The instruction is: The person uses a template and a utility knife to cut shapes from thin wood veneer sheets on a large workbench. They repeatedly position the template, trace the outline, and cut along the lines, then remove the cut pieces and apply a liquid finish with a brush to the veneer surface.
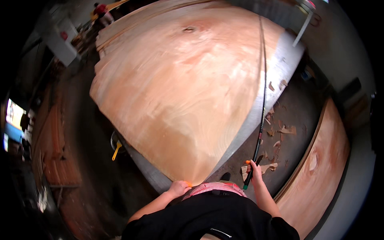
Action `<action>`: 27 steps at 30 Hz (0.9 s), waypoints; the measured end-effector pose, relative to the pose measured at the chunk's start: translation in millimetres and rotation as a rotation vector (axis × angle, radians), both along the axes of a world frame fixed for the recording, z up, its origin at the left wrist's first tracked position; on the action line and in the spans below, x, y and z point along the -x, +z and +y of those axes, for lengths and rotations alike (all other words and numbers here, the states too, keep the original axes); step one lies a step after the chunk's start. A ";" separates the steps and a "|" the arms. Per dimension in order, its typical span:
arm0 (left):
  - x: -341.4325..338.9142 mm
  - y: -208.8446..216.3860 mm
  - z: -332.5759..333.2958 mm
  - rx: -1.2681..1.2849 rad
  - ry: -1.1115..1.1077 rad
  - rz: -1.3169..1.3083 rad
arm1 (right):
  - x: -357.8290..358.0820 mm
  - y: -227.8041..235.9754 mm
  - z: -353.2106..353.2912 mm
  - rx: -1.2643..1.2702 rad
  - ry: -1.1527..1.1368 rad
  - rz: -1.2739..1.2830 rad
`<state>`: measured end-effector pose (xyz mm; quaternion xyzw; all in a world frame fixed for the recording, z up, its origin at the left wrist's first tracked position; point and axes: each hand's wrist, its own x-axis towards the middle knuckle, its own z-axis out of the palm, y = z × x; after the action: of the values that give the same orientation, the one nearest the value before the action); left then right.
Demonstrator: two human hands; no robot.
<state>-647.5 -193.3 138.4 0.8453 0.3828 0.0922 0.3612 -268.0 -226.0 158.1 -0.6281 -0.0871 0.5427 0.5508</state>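
Note:
A large, pale tan wood veneer sheet [172,88] lies on a grey metal-topped table [288,54], with a darker patch toward its near corner. At that corner, my left hand [179,189] is closed on the sheet's edge, orange covers on its fingertips. My right hand [256,173], off the table's right side, grips a long thin black rod [263,116] near its green butt end. The rod reaches far forward along the sheet's right edge. A short dark piece [259,160] sticks out by the right hand's fingers; its kind is unclear.
A yellow-handled brush [117,150] rests at a round container left of the table. Veneer scraps [276,144] litter the floor at right. Another stack of wood sheets [316,168] stands at far right, more stacked boards [60,172] at left. A person in red [103,14] is far back left.

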 end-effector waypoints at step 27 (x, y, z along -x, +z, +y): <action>-299.6 -32.0 228.7 -0.610 0.655 0.220 | -327.6 -77.0 -31.1 0.396 0.512 -0.644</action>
<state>-347.9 35.4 106.5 0.7523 0.6212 0.2196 0.0052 59.6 -257.0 81.2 -0.8163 -0.3008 0.4448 0.2128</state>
